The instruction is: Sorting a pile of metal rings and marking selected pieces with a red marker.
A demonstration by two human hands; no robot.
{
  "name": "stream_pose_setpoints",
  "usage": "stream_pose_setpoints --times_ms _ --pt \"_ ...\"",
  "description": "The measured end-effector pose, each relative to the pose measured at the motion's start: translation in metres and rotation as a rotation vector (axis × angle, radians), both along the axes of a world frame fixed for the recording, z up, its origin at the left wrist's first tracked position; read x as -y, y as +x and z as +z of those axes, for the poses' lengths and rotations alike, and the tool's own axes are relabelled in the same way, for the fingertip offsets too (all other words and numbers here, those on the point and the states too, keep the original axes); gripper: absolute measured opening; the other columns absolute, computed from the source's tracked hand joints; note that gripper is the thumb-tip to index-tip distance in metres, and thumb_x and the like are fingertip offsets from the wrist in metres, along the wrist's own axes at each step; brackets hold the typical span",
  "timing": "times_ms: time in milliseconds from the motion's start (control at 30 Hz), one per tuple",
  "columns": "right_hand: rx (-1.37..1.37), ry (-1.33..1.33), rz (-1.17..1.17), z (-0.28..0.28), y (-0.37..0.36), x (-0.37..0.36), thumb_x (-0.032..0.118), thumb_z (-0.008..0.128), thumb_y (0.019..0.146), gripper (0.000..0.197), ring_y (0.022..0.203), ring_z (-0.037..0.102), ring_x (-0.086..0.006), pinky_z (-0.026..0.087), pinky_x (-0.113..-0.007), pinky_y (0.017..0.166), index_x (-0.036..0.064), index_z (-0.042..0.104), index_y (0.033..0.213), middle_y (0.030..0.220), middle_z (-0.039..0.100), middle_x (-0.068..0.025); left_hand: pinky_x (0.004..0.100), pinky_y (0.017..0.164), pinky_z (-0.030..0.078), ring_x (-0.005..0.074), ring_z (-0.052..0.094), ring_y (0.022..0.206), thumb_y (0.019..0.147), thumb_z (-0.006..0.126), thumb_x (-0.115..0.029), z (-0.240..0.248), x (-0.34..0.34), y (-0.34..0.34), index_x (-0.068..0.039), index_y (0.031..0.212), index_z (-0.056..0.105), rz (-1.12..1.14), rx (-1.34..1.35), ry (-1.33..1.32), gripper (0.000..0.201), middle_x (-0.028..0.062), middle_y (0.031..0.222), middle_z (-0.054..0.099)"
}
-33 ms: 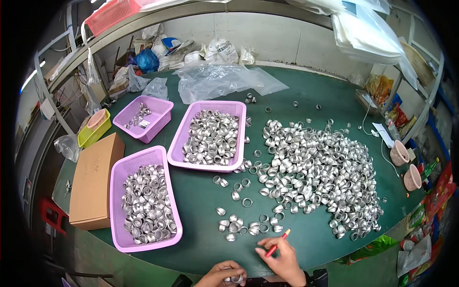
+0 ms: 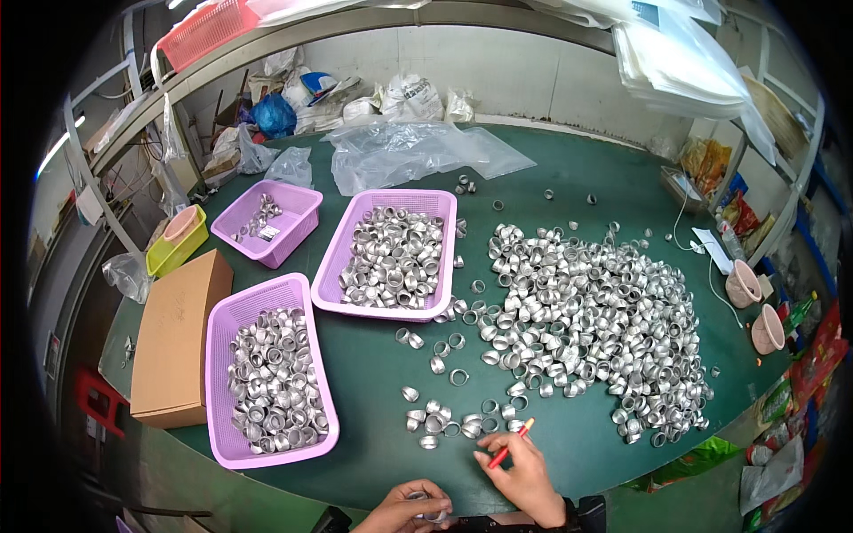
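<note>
At the table's near edge my left hand [image 2: 404,510] has its fingers closed around a couple of silver metal rings [image 2: 434,514]; the fingers partly cover them. My right hand [image 2: 526,478], a little to the right, grips a red pencil-like stick [image 2: 500,457] with a pale yellow end between thumb and fingers. Just beyond the right hand lies a loose group of similar rings [image 2: 434,407]. A large heap of rings [image 2: 595,320] spreads over the right side of the green table [image 2: 382,391].
Two lilac baskets, one at near left [image 2: 332,426] and one behind it [image 2: 453,222], hold many rings. A smaller lilac basket [image 2: 298,240] holds several small pieces. Left stand a cardboard box [image 2: 173,342] and a yellow-green basket [image 2: 182,253]. Clear plastic sheeting [image 2: 400,151] lies at the back.
My left hand has shifted slightly left and up, turning the rings so an opening shows more. My right hand has moved slightly up with the red stick.
</note>
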State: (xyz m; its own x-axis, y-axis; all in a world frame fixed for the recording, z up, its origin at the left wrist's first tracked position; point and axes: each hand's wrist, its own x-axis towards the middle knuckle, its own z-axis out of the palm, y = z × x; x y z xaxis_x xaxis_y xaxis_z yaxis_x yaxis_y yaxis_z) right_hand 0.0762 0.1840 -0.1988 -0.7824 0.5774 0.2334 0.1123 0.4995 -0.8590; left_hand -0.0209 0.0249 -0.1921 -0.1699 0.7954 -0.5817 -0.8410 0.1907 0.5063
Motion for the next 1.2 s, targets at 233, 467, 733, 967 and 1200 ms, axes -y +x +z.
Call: stream_pose_setpoints --times_ms 233,467,733,967,1200 --pt "0.117 0.325 0.025 -0.022 -0.02 -0.014 0.003 0.058 0.067 0.02 0.076 0.049 -0.0297 0.042 -0.038 0.063 0.0033 0.047 0.084 0.075 0.05 -0.0127 0.0267 0.047 0.045 0.0174 0.056 0.051 0.068 0.065 -0.017 -0.004 -0.031 -0.04 -0.009 0.081 0.064 -0.181 -1.863 -0.356 0.015 0.0055 0.065 0.058" --pt "0.142 0.317 0.298 -0.039 0.031 -0.019 0.001 0.056 0.066 0.023 0.077 0.049 -0.0273 0.043 -0.036 0.063 0.0059 0.047 0.086 0.08 0.049 -0.0104 0.0361 0.046 0.046 0.0273 0.057 0.055 0.071 0.059 -0.02 -0.028 -0.03 -0.034 -0.015 0.086 0.062 -0.397 -1.916 -0.25 0.015 0.0085 0.071 0.054" --pt "-0.112 0.142 -0.014 -0.004 0.031 0.005 0.005 0.066 0.067 0.021 0.057 0.048 -0.0277 0.04 -0.032 0.053 0.0042 0.046 0.072 0.071 0.054 -0.0108 0.0268 0.047 0.045 0.0193 0.056 0.051 0.068 0.065 -0.021 -0.006 -0.021 -0.022 -0.012 0.076 0.062 -0.565 -1.867 -0.164 0.012 0.0041 0.067 0.055" --pt "-0.074 -0.057 -0.022 -0.013 0.04 0.012 0.008 0.065 0.07 0.02 0.057 0.049 -0.0272 0.039 -0.033 0.051 0.0039 0.045 0.07 0.065 0.053 -0.0102 0.0192 0.049 0.039 0.0039 0.051 0.051 0.07 0.069 -0.022 0.059 -0.057 -0.076 -0.006 0.065 0.055 -0.436 -1.024 -0.089 0.021 -0.0013 0.056 0.055" --pt "-0.091 -0.019 -0.005 -0.002 0.046 0.013 0.008 0.064 0.07 0.018 0.059 0.05 -0.0272 0.04 -0.033 0.053 0.0036 0.046 0.07 0.065 0.053 -0.0108 0.0351 0.085 0.039 0.0346 0.049 0.097 0.067 0.065 -0.02 0.099 -0.108 -0.152 0.001 0.114 0.042 0.007 -2.352 -0.32 0.056 0.0207 0.107 0.048"
